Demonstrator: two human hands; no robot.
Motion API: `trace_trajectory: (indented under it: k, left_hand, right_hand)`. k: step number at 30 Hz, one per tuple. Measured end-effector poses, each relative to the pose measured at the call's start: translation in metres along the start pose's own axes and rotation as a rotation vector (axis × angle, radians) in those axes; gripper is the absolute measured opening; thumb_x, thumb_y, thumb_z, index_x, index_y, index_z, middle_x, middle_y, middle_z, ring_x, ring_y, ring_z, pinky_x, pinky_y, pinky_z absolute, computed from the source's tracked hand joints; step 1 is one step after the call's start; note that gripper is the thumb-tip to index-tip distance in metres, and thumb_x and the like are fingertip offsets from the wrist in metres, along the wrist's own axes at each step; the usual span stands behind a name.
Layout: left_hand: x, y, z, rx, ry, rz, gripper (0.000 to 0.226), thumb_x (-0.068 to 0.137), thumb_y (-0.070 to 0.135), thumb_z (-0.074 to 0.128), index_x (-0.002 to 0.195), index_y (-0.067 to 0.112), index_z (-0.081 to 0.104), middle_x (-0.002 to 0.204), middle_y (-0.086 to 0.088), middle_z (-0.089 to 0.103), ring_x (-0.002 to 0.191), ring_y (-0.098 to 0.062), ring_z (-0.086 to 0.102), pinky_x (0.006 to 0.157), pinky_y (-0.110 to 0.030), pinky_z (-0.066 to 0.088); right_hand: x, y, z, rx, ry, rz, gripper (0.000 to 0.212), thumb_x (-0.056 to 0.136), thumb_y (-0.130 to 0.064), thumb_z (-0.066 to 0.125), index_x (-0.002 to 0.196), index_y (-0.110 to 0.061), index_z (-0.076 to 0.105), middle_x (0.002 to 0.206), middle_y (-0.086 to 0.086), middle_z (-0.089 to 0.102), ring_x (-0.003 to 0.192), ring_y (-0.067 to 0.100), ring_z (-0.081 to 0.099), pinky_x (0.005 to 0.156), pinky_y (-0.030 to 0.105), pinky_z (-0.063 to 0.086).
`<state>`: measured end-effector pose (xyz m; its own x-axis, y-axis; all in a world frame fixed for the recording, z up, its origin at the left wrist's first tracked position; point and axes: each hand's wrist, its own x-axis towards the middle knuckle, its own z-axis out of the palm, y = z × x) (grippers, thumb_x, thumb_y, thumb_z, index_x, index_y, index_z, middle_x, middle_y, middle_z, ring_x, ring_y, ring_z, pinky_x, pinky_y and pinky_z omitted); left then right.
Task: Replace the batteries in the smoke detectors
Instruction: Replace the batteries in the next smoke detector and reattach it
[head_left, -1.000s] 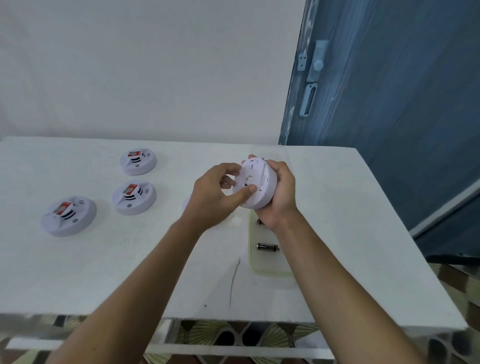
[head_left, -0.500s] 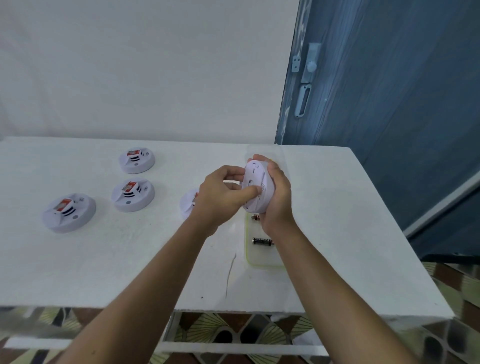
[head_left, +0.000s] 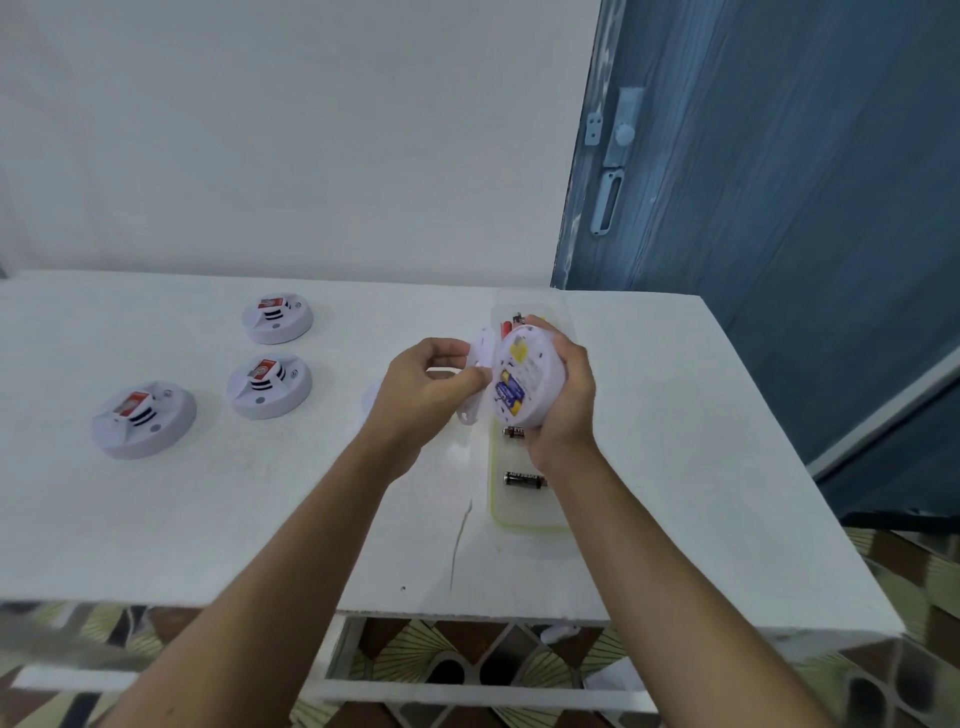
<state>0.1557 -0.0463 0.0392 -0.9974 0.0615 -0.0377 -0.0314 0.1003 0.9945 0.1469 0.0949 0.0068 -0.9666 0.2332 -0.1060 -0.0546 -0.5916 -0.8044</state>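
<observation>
On the left of the table (head_left: 156, 519) sit three closed smoke detectors (head_left: 269, 387), their red labels too small to read. My left hand (head_left: 431, 384) pinches the loose back cover (head_left: 481, 349) just left of the opened detector (head_left: 535, 364). My right hand (head_left: 566, 410) grips that detector by its rim above the clear tray (head_left: 530, 521). Its blue-and-yellow fitted battery (head_left: 508, 396) lies just right of my left fingertips, slanting far-left to near-right. I judge the cover must go down first. A loose battery (head_left: 514, 431) reads "EVE".
</observation>
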Motion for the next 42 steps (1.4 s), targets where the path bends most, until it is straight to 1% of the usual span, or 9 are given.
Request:
trace_trajectory:
  k: [4,8,11,16,20,23,29,34,42]
  left_hand:
    - [-0.001,-0.02,-0.03,0.396,-0.055,-0.094,0.047,0.058,0.043,0.071,0.1,0.027,0.063,0.097,0.006,0.066,0.084,-0.011,0.064,0.067,-0.026,0.05]
    - [-0.01,-0.045,-0.046,0.831,-0.184,-0.112,0.048,0.065,0.045,0.073,0.105,0.024,0.057,0.102,0.008,0.06,0.087,-0.012,0.06,0.073,-0.029,0.052]
    - [-0.017,-0.059,-0.045,0.961,-0.206,-0.031,0.05,0.069,0.042,0.075,0.11,0.018,0.058,0.105,0.002,0.06,0.089,-0.016,0.056,0.077,-0.03,0.05]
    - [-0.021,-0.072,-0.038,1.059,-0.186,0.048,0.057,0.073,0.041,0.075,0.117,0.01,0.058,0.108,-0.005,0.057,0.097,-0.022,0.052,0.083,-0.032,0.046]
    - [-0.02,-0.075,-0.039,1.07,-0.183,0.051,0.06,0.073,0.044,0.075,0.121,0.011,0.057,0.109,-0.005,0.056,0.099,-0.023,0.053,0.083,-0.032,0.046]
    - [-0.02,-0.074,-0.042,1.065,-0.174,0.061,0.068,0.074,0.051,0.074,0.128,0.014,0.055,0.12,-0.003,0.055,0.108,-0.022,0.052,0.089,-0.031,0.045]
    - [-0.022,-0.041,-0.01,0.652,0.049,0.253,0.035,0.082,0.041,0.073,0.112,0.024,0.065,0.102,0.015,0.059,0.087,0.0,0.054,0.07,-0.006,0.037]
    - [-0.022,-0.039,0.021,0.514,0.026,0.302,0.036,0.077,0.04,0.078,0.106,0.024,0.066,0.102,0.011,0.064,0.089,-0.002,0.059,0.073,-0.017,0.048]
    - [-0.02,-0.046,0.039,0.428,0.042,0.274,0.035,0.072,0.036,0.082,0.102,0.022,0.068,0.097,0.011,0.066,0.09,0.001,0.059,0.071,-0.019,0.05]
  right_hand:
    - [0.005,-0.001,-0.019,0.115,0.044,0.107,0.039,0.094,-0.038,0.044,0.119,-0.015,0.065,0.099,0.006,0.068,0.09,0.023,0.062,0.075,0.032,0.049]
    - [0.006,0.001,-0.029,0.156,0.063,0.135,0.035,0.095,-0.039,0.044,0.113,-0.019,0.067,0.096,0.005,0.07,0.087,0.023,0.065,0.073,0.033,0.051]
    - [0.006,0.003,-0.032,0.192,0.042,0.16,0.032,0.094,-0.039,0.046,0.108,-0.021,0.068,0.103,0.007,0.069,0.09,0.026,0.065,0.078,0.038,0.05]
    - [0.003,0.01,-0.032,0.295,-0.016,0.206,0.034,0.087,-0.038,0.053,0.107,-0.017,0.07,0.118,0.013,0.062,0.107,0.033,0.057,0.108,0.053,0.038]
    - [0.002,0.013,-0.035,0.297,-0.03,0.224,0.039,0.093,-0.04,0.046,0.115,-0.015,0.067,0.118,0.015,0.062,0.109,0.034,0.056,0.109,0.052,0.037]
    - [-0.001,0.012,-0.033,0.291,-0.025,0.23,0.039,0.093,-0.04,0.045,0.112,-0.014,0.067,0.112,0.013,0.063,0.104,0.032,0.058,0.096,0.045,0.047]
    - [-0.01,0.009,-0.029,0.255,-0.016,0.213,0.037,0.093,-0.038,0.044,0.105,-0.015,0.07,0.109,0.012,0.065,0.1,0.031,0.06,0.084,0.04,0.051]
    - [-0.016,0.005,-0.027,0.201,-0.002,0.213,0.036,0.094,-0.037,0.043,0.103,-0.017,0.071,0.096,0.009,0.07,0.088,0.027,0.064,0.072,0.034,0.051]
    - [-0.023,-0.006,-0.033,0.158,-0.009,0.127,0.035,0.097,-0.031,0.039,0.115,-0.015,0.064,0.107,0.01,0.067,0.095,0.028,0.062,0.071,0.034,0.054]
